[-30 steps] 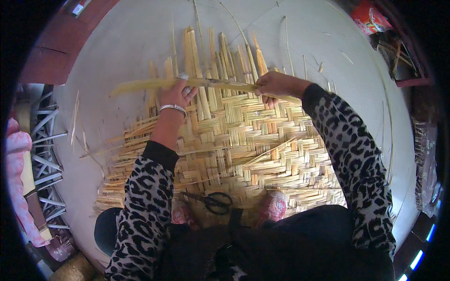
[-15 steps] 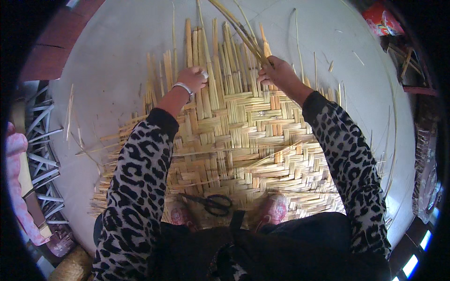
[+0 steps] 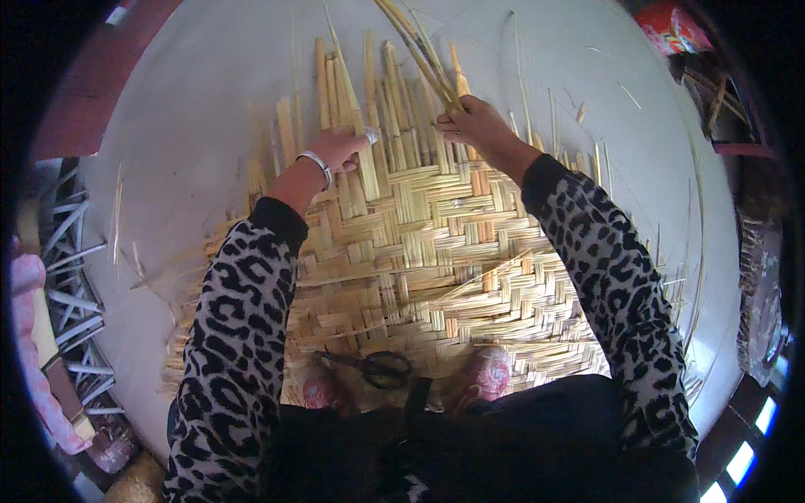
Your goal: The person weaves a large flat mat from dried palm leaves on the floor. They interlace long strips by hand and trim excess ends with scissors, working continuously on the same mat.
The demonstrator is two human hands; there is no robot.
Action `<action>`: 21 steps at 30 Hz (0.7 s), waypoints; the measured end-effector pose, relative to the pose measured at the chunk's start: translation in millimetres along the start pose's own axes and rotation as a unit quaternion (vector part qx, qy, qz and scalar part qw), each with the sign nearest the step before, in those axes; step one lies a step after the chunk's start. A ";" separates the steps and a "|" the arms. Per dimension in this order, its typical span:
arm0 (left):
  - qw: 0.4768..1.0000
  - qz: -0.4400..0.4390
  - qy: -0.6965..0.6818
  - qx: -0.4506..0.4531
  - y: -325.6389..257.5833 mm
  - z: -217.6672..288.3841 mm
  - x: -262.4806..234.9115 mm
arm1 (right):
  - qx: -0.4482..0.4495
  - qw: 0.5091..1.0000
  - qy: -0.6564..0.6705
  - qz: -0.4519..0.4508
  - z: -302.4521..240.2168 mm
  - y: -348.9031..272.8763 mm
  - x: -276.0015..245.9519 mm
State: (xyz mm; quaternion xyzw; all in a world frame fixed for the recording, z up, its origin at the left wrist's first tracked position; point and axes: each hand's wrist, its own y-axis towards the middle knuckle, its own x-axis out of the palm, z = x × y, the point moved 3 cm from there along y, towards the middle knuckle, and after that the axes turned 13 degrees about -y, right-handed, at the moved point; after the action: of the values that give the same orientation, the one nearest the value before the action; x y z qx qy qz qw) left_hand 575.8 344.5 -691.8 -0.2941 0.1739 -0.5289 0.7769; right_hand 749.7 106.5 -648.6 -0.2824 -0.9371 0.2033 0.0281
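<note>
A partly woven mat (image 3: 419, 243) of flat, straw-coloured reed strips lies on the floor before me, its loose strip ends fanning out at the far edge. My right hand (image 3: 482, 132) is closed around a bundle of long reed strips (image 3: 417, 46) that slants up and left beyond the picture's top. At the far left of the weave, my left hand (image 3: 340, 151) is curled with its fingers against a long upright reed strip (image 3: 350, 92); something white wraps a fingertip. A bracelet (image 3: 316, 166) circles the left wrist. Its grip on the strip is partly hidden.
Black-handled scissors (image 3: 386, 369) lie on the mat's near part, between my two reddish shoes (image 3: 488, 375). Loose strips (image 3: 117, 214) are scattered on the grey floor. A metal-barred rack (image 3: 74, 285) stands at left; a red bag (image 3: 671, 27) sits far right.
The whole view has shifted slightly, so the mat appears farther left. My left hand has moved a little nearer and rightward over the strips. The right hand still holds its bundle.
</note>
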 end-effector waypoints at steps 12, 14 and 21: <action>0.957 -0.048 -0.284 0.012 -13.3 41.4 16.1 | 0.020 0.964 -0.231 0.128 6.6 21.1 1.0; 0.938 -0.068 -0.340 0.028 -15.9 54.0 18.4 | 0.032 0.971 -0.206 0.121 8.8 20.3 2.6; 0.931 -0.090 -0.352 -0.030 -15.3 75.0 30.9 | -0.317 0.660 -0.680 0.047 13.2 9.8 8.6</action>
State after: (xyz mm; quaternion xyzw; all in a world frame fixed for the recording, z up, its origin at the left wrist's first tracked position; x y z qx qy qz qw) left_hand 620.1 332.4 -623.2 -0.4988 -0.1223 -0.4539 0.7281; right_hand 745.4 113.8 -665.1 -0.1010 -0.6886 0.0299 -0.7174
